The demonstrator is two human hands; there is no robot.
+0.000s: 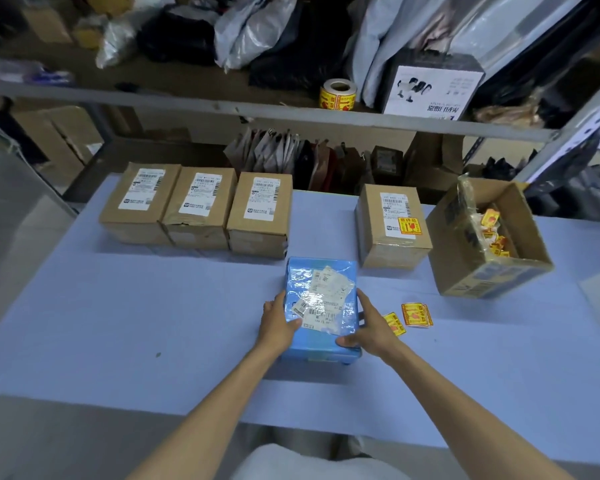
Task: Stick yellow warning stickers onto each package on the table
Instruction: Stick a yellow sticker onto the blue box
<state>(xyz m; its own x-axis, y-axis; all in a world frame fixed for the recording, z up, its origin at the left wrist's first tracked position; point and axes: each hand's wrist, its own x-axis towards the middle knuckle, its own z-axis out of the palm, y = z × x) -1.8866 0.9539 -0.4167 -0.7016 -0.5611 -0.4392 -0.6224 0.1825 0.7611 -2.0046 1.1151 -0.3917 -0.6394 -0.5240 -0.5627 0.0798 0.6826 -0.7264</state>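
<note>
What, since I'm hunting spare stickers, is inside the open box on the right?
Loose yellow stickers lie piled inside the open box; whatever is beneath the pile is covered.

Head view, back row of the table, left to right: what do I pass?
first unstickered brown box → second unstickered brown box → third unstickered brown box → a gap → brown box with yellow sticker → open carton holding yellow scraps.
</note>
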